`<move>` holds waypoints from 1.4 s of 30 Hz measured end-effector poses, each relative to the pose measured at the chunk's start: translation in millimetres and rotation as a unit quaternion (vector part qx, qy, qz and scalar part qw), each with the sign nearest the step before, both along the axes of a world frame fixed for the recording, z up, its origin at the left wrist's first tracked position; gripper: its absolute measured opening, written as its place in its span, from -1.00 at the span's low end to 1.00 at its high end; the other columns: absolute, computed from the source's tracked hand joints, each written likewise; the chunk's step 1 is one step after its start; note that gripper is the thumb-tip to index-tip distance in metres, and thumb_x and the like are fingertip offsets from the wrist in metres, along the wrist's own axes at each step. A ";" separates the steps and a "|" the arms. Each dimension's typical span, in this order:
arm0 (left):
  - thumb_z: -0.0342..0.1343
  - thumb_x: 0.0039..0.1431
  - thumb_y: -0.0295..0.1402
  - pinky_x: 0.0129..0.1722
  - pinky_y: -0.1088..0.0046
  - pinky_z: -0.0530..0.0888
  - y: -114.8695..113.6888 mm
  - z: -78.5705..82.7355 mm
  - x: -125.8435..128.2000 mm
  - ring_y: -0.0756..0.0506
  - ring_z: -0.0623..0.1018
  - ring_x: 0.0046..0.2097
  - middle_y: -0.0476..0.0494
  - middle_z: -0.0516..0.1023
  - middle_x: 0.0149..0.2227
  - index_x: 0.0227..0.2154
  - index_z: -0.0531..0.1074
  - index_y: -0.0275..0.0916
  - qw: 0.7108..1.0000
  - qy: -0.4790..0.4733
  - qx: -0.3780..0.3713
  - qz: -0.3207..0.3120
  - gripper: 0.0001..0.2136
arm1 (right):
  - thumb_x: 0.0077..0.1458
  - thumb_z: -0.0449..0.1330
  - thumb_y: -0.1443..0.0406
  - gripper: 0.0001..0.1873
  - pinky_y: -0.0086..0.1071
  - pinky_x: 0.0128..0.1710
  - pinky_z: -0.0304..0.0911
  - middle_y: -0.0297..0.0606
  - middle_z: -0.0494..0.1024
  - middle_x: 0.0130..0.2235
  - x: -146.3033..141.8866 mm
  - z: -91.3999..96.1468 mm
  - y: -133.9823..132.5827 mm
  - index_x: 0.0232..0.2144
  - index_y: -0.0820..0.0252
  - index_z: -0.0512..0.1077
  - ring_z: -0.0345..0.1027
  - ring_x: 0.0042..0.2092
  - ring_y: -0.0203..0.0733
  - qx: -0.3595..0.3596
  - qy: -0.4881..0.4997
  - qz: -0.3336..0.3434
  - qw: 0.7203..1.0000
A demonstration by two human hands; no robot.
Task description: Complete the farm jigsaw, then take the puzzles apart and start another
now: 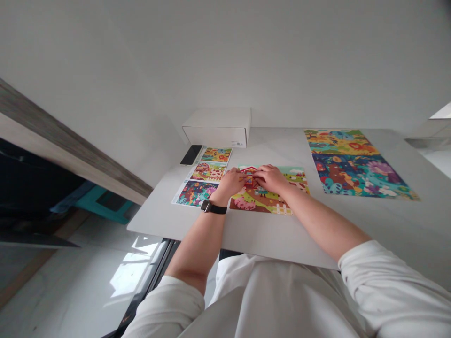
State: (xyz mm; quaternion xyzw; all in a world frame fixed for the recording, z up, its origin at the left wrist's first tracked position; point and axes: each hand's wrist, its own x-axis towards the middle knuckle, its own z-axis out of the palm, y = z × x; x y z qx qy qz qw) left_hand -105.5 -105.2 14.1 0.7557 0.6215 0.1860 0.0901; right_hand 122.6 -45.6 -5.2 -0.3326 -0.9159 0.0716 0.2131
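colourful flat rectangular farm picture [265, 205], pink pigs [244, 203], white fence [283, 209], left hand [232, 181], right hand [270, 178] at red barn [250, 177], grips unclear

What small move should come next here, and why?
I'd probably lift the right hand slightly: it and the left hand crowd the red barn on the farm picture, partly hiding it from comparison with the small farm print.
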 end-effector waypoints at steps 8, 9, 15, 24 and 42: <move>0.15 0.37 -0.32 0.25 0.19 0.49 -2.5 6.8 0.0 -0.25 0.60 0.09 -0.28 0.59 0.07 0.06 0.71 -0.09 0.999 0.040 -0.013 -0.011 -0.69 | 0.35 0.23 0.28 -0.73 -0.11 0.16 0.29 -0.11 0.67 0.04 0.9 2.2 -1.7 0.00 0.12 0.68 0.47 0.03 0.03 0.003 -0.010 0.001 1.000; 0.15 0.37 -0.34 0.25 0.20 0.49 -2.7 7.7 0.0 -0.24 0.60 0.10 -0.27 0.59 0.07 0.06 0.70 -0.08 0.999 0.047 -0.015 -0.015 -0.69 | 0.35 0.23 0.28 -0.72 -0.12 0.17 0.29 -0.11 0.67 0.05 1.2 2.6 -1.7 0.00 0.13 0.68 0.47 0.04 0.03 0.001 -0.012 0.002 1.000; 0.13 0.39 -0.34 0.24 0.25 0.50 -3.5 8.8 1.4 -0.20 0.61 0.08 -0.27 0.60 0.08 0.08 0.69 -0.12 0.999 0.050 -0.004 -0.010 -0.68 | 0.36 0.22 0.28 -0.70 -0.11 0.21 0.27 -0.10 0.66 0.10 0.2 5.8 -3.5 0.02 0.11 0.69 0.45 0.10 0.04 -0.011 -0.036 -0.004 0.999; 0.13 0.40 -0.28 0.26 0.17 0.48 -0.8 -2.4 0.4 -0.24 0.59 0.12 -0.29 0.58 0.12 0.07 0.67 -0.12 0.997 0.066 0.014 -0.029 -0.70 | 0.37 0.21 0.25 -0.67 -0.08 0.22 0.29 -0.10 0.66 0.13 -0.9 12.3 -4.1 0.08 0.09 0.67 0.47 0.11 0.04 -0.030 -0.086 0.005 0.996; 0.01 0.42 0.12 0.45 -0.32 0.09 -15.2 -16.9 52.5 -0.50 0.18 0.51 -0.41 0.16 0.53 0.46 0.28 -0.12 0.986 0.160 0.036 -0.030 -0.32 | 0.45 0.03 0.07 -0.36 0.05 0.39 0.23 0.15 0.38 0.40 84.1 20.0 5.2 0.40 0.30 0.36 0.31 0.37 0.23 -0.005 -0.089 -0.150 0.985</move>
